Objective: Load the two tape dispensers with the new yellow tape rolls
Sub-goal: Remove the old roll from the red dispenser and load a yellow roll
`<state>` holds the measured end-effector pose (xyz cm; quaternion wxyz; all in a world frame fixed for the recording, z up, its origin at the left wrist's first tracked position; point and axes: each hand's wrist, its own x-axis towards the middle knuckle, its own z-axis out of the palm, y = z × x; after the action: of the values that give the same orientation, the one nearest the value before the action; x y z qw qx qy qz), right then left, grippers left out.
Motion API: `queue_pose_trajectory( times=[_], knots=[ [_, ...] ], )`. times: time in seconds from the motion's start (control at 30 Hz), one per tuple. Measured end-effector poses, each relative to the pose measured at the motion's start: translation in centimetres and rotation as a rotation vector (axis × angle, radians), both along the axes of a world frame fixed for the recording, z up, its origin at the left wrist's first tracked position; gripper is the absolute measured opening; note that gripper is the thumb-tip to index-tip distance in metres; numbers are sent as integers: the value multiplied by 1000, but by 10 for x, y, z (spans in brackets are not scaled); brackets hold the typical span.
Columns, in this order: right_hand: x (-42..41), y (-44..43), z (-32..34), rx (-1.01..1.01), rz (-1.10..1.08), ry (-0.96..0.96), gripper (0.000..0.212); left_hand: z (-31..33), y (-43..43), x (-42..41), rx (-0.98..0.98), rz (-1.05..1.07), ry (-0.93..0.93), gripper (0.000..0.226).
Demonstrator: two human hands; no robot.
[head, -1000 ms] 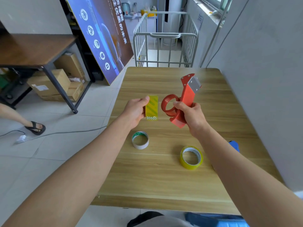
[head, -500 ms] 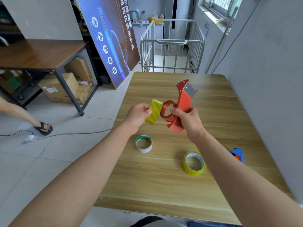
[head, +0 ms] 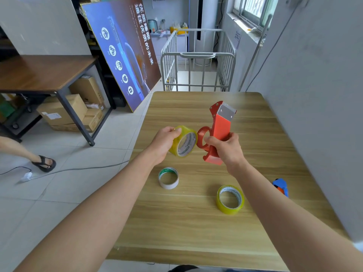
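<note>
A yellow tape roll (head: 183, 141) is being gripped by the left hand (head: 164, 143) just beside the hub of the red dispenser (head: 217, 134), which is being clasped by the right hand (head: 225, 148) above the table (head: 196, 222). If the roll is being offered tilted, it is likely being jammed against the hub; the second roll (head: 230, 199) is being left flat.

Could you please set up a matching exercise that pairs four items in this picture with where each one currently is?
Items:
1. red tape dispenser
2. yellow tape roll with its opening facing the dispenser
3. empty white tape core
4. blue tape dispenser

Places:
A. lying on the table near the wall
B. held in the left hand
C. held in the right hand
D. standing on the table below the left hand

Pairs: 1-C, 2-B, 3-D, 4-A
</note>
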<state>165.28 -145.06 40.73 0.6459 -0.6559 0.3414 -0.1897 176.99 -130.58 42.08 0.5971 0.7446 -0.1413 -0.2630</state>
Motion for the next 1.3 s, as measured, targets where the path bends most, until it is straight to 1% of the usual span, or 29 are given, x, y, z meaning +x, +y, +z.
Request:
queue_pose_trajectory(
  times=[0.1,0.17,0.27,0.37,0.43,0.5,0.57,0.67,0.8,0.97,1.1,1.23,1.3],
  knots=[
    [0,-1,-1,5,4,-9,65,-2,-1,-3,16,-48,-92,39],
    [0,-1,-1,-2,1,-3,68,-5,-3,-4,23,-74,-163,38],
    [0,-3,-2,2,-8,-4,69,-6,-3,-5,2,-161,-199,33],
    [1,-5,-3,0,-10,-1,68,-4,-2,-6,17,-210,-209,37],
    [1,-6,-3,-12,-19,3,68,-5,-1,-7,52,-229,-216,41],
    [1,-6,-3,-21,-21,6,68,-6,-1,-7,98,-228,-249,41],
    [1,-5,-3,-33,-21,14,66,-7,-1,-7,153,-244,-317,38],
    [1,-5,-3,-34,-13,20,64,-8,-3,-7,271,-289,-464,43],
    [0,-3,-3,-30,19,25,65,-9,-5,-8,370,-242,-580,48],
    [0,0,-1,0,25,29,67,-12,-6,-8,369,-119,-548,61],
    [-1,3,0,25,53,20,67,-13,-7,-2,324,-79,-501,63],
    [-2,7,0,49,89,16,64,-16,-7,0,292,-45,-510,56],
    [-1,10,1,69,107,5,64,-15,-9,-2,257,24,-481,43]
  ],
)
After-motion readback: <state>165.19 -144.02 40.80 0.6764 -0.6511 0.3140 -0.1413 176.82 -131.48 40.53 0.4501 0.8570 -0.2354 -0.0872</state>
